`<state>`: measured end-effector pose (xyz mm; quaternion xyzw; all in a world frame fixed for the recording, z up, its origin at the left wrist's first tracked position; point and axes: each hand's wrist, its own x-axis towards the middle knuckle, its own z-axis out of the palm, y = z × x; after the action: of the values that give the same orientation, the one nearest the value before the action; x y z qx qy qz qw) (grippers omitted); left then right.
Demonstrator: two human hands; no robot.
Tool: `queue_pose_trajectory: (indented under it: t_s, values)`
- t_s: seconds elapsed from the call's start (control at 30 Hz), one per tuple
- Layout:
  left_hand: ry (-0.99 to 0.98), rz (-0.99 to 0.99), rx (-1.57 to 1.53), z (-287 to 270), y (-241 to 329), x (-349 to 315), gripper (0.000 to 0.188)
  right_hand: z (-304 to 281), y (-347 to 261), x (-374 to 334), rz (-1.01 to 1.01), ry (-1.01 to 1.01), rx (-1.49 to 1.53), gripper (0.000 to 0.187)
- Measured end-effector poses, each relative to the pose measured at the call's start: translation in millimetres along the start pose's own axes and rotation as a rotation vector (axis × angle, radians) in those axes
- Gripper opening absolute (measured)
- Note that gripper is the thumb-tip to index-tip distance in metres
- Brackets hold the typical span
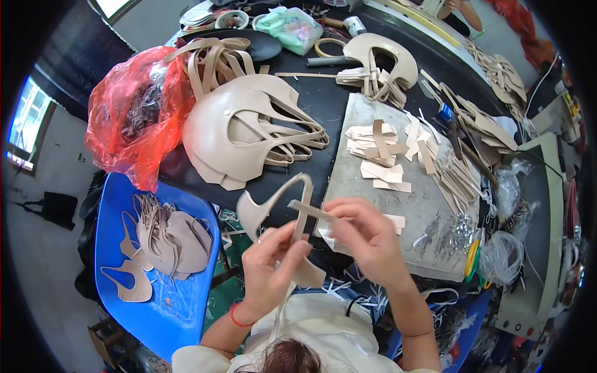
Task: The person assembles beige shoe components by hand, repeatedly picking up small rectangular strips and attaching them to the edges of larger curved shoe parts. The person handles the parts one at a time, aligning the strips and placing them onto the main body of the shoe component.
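My left hand [270, 261] is closed on a curved beige leather-like piece [252, 213], whose narrow looped band stands up above the fingers. My right hand [367, 239] pinches a short beige strip [309, 210] by one end. The strip lies across the band of the curved piece, close to my left fingertips. Beyond my hands, a stack of large curved beige panels [211, 137] rests on the black table. Several short beige strips [382, 171] lie in a loose pile on a grey board [348, 180], just past my right hand.
A blue plastic chair [155, 323] at the left bears more beige pieces [177, 245]. Behind it sits a red plastic bag [118, 118]. Further off are another beige stack [398, 56] and a green-white bag [289, 28]. Scissors with yellow handles [472, 258] lie by the board's right edge.
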<state>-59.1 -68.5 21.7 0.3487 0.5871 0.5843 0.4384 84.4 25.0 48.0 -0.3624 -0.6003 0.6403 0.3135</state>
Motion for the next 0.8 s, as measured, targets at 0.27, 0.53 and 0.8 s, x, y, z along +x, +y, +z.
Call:
queue_pose_trajectory:
  t_s: [0.27, 0.53, 0.8]
  values:
    - [-0.184, -0.118, -0.26, 18.8, -8.6, 14.7, 0.031, -26.0, 0.9, -24.1, -0.007, 0.199, -0.065, 0.021]
    - [-0.212, -0.19, -0.28, 26.6, -4.5, 15.4, 0.032, -32.0, 16.5, -11.3, -0.038, 0.054, -0.18, 0.011]
    - [-0.196, -0.248, -0.29, 21.2, -3.7, 14.8, 0.029, -27.4, 25.5, -13.9, -0.015, 0.07, -0.089, 0.012]
